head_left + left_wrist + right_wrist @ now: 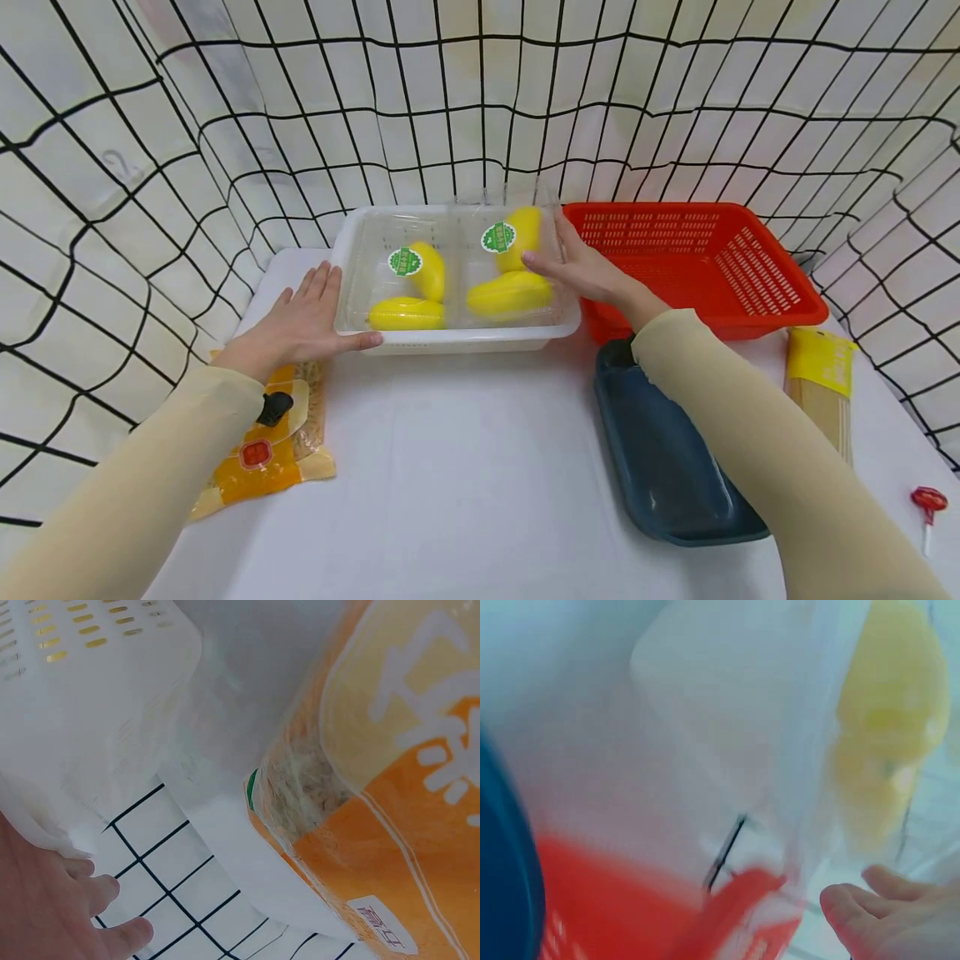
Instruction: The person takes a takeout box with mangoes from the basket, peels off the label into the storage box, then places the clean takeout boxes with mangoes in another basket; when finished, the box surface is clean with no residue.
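Note:
A white plastic basket (450,337) stands against the black wire netting. Inside it, two clear plastic boxes sit side by side, each with a green round label. Yellow mangoes (510,294) show through the right box (472,242), and more yellow mangoes (407,314) through the left box (367,258). My left hand (303,321) lies along the basket's left end, fingers straight and spread, thumb at the front corner. At the right box's outer side is my right hand (581,262), its thumb extended over the box and its fingers pointing back along the side.
A red basket (765,283) adjoins the white one on the right. In front lies a dark blue tray (667,467), partly under my right forearm. An orange food bag (277,450) lies below my left wrist. Far right are a yellow-wrapped noodle-like bundle (821,383) and a red lollipop (928,500).

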`<state>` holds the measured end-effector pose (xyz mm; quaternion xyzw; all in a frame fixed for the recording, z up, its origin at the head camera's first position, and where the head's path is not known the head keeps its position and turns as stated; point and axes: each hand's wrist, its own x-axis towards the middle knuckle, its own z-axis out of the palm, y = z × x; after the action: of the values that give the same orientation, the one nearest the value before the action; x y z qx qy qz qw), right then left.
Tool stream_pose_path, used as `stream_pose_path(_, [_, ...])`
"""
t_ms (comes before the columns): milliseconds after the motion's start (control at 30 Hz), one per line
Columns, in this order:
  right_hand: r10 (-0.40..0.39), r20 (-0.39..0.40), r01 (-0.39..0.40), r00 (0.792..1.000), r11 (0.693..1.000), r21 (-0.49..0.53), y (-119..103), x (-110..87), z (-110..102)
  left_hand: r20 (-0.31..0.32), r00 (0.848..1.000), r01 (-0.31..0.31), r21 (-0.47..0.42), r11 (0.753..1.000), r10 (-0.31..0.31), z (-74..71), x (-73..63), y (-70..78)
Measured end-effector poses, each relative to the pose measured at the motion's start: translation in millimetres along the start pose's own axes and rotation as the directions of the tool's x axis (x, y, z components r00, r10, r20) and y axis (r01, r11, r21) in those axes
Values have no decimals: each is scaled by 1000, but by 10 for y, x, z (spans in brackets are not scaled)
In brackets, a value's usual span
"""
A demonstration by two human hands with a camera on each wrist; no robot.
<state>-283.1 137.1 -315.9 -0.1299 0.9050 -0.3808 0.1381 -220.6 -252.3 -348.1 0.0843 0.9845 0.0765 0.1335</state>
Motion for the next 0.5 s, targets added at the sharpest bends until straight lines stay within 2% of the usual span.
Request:
stream_pose_path(133, [13, -47, -8, 999, 993, 114, -93, -51, 92, -1, 1000, -2, 7, 1000, 2, -2, 1, -6])
stream_pose_path(200, [60, -83, -44, 995, 983, 178, -126, -74, 130, 0, 1000, -3, 10, 1000, 3, -2, 7, -9])
stream_pose_path(367, [185, -127, -139, 974, 941, 307, -170, -117, 215, 2, 1000, -2, 7, 1000, 2, -1, 14, -17])
stream_pose_path(500, [194, -137, -126, 971, 911, 393, -199, -156, 266, 0, 1000, -3, 9, 1000, 3, 1, 18, -16])
